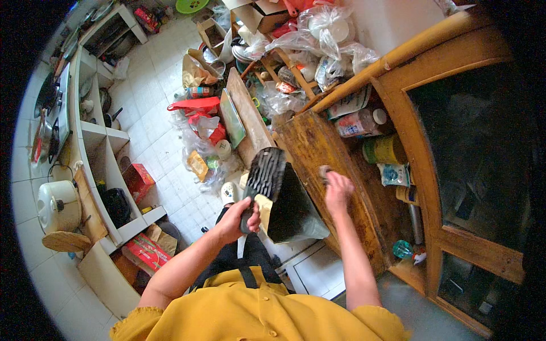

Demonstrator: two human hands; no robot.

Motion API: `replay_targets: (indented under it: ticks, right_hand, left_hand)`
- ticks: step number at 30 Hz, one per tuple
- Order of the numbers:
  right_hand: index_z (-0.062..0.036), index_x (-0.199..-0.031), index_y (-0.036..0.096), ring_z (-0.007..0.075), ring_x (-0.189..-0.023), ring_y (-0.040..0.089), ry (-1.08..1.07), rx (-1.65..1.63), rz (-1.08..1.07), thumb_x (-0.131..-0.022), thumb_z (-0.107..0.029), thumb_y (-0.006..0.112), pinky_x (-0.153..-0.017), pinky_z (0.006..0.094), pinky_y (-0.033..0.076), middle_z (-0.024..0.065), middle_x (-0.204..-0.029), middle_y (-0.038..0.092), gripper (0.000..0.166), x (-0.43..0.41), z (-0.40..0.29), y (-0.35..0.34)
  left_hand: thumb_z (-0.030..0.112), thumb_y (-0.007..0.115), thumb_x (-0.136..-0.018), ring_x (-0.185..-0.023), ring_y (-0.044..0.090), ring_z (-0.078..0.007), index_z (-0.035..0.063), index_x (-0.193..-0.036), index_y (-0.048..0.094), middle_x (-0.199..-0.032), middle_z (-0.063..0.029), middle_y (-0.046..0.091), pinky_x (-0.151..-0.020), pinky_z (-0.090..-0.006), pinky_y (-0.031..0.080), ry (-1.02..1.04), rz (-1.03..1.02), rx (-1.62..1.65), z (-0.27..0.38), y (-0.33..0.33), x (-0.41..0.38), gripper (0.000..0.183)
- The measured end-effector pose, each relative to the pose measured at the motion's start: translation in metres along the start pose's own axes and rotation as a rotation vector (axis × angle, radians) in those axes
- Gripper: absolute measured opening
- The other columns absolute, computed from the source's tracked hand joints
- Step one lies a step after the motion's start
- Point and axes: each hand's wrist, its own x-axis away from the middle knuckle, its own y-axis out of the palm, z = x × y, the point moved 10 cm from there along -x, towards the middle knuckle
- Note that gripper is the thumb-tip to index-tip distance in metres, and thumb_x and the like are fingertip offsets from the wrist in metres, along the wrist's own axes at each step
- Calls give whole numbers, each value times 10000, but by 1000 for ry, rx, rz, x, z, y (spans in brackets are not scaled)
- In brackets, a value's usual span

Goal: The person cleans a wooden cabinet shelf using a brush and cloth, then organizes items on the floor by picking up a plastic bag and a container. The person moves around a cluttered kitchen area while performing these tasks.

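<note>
My left hand grips the handle of a black slotted tool, which looks like a spatula; its wide slotted head points up and away, over the edge of a dark open bin. My right hand is over a worn wooden cabinet surface, with its fingers around a small crumpled item that is blurred. A clear plastic liner shows at the bin's near rim. Beige cardboard or paper shows beside the bin under the tool.
Jars and a green-capped bottle stand inside the wooden cabinet at right. Plastic bags, boards and boxes lie on the tiled floor ahead. White counter shelves with a rice cooker run along the left.
</note>
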Motion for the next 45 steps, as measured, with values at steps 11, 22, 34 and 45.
replay_targets:
  ticks: [11, 22, 34, 45]
  right_hand:
    - [67, -1255, 449, 366, -1259, 367, -28, -224, 2, -875, -112, 485, -1076, 423, 266, 227, -1332, 431, 422, -32, -89, -8]
    - [70, -1299, 393, 360, -1304, 322, 43, -32, -228, -887, -175, 472, -1082, 407, 283, 226, -1395, 364, 486, -61, -80, 61]
    - [70, -1324, 363, 369, -1313, 304, -3, -74, -176, -872, -134, 483, -1104, 407, 244, 229, -1413, 332, 510, -51, -85, 60]
    - [68, -1331, 362, 363, -1322, 294, 21, -82, -151, -865, -111, 442, -1106, 403, 239, 237, -1413, 327, 506, -56, -75, 65]
  left_hand:
    - [396, 363, -972, -485, 362, -123, 110, -875, 492, -536, 15, 365, -523, -284, 361, -250, -180, 30, -47, -6, -103, 329]
    - [356, 441, -958, -459, 310, -87, 121, -954, 485, -619, 32, 376, -411, -229, 264, -75, 113, 33, -41, -16, -121, 239]
    - [338, 436, -965, -432, 335, -108, 100, -988, 460, -612, 3, 383, -385, -262, 303, 6, 147, -212, -23, -39, -121, 240]
    - [340, 452, -961, -418, 340, -108, 77, -950, 476, -600, 0, 396, -380, -264, 305, 11, 172, -262, -15, -36, -128, 265]
